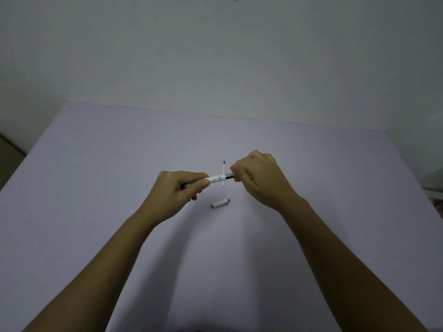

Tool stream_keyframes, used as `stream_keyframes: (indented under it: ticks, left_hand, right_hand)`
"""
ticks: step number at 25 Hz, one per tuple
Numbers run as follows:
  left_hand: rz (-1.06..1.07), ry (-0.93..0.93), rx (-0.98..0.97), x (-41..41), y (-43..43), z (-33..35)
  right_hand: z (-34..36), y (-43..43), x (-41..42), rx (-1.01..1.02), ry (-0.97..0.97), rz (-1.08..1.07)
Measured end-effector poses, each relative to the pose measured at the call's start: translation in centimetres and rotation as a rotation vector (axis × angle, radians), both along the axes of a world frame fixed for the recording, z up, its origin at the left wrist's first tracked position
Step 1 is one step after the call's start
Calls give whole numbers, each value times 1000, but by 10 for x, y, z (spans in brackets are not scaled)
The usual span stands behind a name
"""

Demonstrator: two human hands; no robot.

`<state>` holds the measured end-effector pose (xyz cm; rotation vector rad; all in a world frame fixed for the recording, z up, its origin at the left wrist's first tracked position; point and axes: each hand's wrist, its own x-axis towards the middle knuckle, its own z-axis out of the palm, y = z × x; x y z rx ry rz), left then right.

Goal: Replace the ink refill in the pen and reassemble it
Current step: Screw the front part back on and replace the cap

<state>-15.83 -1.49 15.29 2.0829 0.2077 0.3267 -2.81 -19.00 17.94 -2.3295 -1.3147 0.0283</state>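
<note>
A white pen barrel (217,179) is held level above the table, and my left hand (178,189) grips its left end. My right hand (257,174) pinches the dark metallic front section (229,175) at the barrel's right end. A thin white refill (224,170) with a black tip lies on the table just behind the pen, pointing away from me. The white pen cap (220,203) with a grey end lies on the table below the pen, apart from both hands.
The pale lilac table (119,164) stretches wide on all sides, its far edge meeting a plain wall. A brown object shows at the left edge (9,152), and some grey items sit at the right edge (435,185).
</note>
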Motion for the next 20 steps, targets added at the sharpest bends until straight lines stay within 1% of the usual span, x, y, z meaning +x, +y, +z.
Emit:
stream_keyframes:
  ticks: [2, 5, 8, 10, 14, 18, 20]
  left_hand:
    - [14, -4, 5, 0, 0, 0]
    - [13, 0, 1, -2, -1, 0]
    - [10, -13, -11, -2, -3, 1]
    - [12, -18, -6, -2, -2, 1]
    - [5, -7, -23, -3, -1, 2]
    - [-16, 1, -20, -4, 0, 2]
    - [-20, 11, -11, -3, -2, 1]
  right_hand:
    - [2, -2, 1, 21, 51, 12]
    - [2, -3, 1, -16, -24, 52]
    - [4, 0, 1, -65, -81, 29]
    - [6, -3, 2, -38, -38, 39]
    - [3, -6, 0, -46, -185, 75]
    - [6, -7, -2, -23, -168, 70]
    - [7, -7, -2, -10, -209, 74]
